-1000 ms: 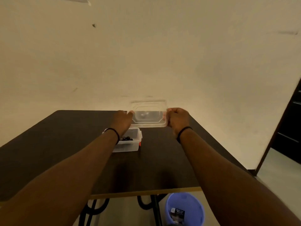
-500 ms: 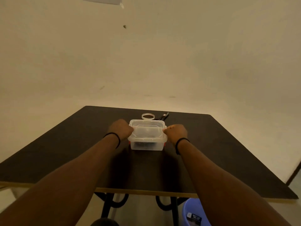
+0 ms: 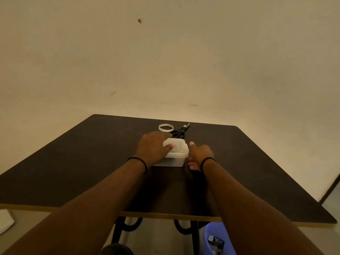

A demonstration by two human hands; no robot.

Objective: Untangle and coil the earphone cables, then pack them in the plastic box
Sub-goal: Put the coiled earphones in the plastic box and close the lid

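**A:** plain cream wall, dark table (image 3: 73,162) pushed up against it, that's the whole room basically. How far along would you call this?

**B:** pretty much the end I think. Left hand (image 3: 153,148) lies on top of the lid (image 3: 176,147) of the clear plastic box (image 3: 173,159), palm down, thumb stretched across the lid. Reads as pressing to me, not gripping

**A:** and the right one?

**B:** right hand (image 3: 199,155) is just beside the right end of the box, thumb pointing up next to the lid's edge, other fingers curled down low by the end wall. There's a bit of red showing right there, could be a latch. Can't tell if those fingers have hold of anything or only touch it

**A:** earphone cables?

**B:** none loose on the table. Something dark shows faintly through the box wall but too murky to call it. My guess is they're inside and the lid's on, so all that's left is snapping the ends shut

**A:** other stuff around?

**B:** roll of clear tape (image 3: 166,127) and black scissors (image 3: 181,130) just behind the box, both untouched. Blue bin (image 3: 211,236) on the floor under the table's near edge
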